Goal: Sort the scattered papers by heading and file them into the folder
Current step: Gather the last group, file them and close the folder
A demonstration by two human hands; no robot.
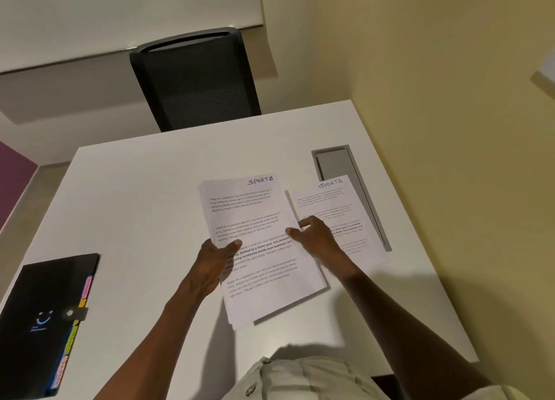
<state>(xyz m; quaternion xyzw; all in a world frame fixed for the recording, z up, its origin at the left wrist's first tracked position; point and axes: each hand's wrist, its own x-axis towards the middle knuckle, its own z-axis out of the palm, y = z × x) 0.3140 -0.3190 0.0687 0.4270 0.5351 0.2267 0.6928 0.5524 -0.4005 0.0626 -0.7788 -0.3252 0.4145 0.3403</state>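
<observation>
Folder (45, 318): black, closed with a strap, coloured tabs on its right edge; lies at 8 o'clock on the table (144, 195), well apart from the papers.
Left hand (210, 267): grips the stack (255, 249) at its left edge, thumb on top.
Right hand (318, 240): fingers relaxed, over the right edge of the stack, holds nothing that I can see.
Stack: at centre, top page headed "SPORTS".
Sheet (336, 213): at 2 o'clock, just beside the stack, also headed "SPORTS", partly over a grey slot (333, 162).
Chair (195, 78): dark, at 12 o'clock behind the table.
</observation>
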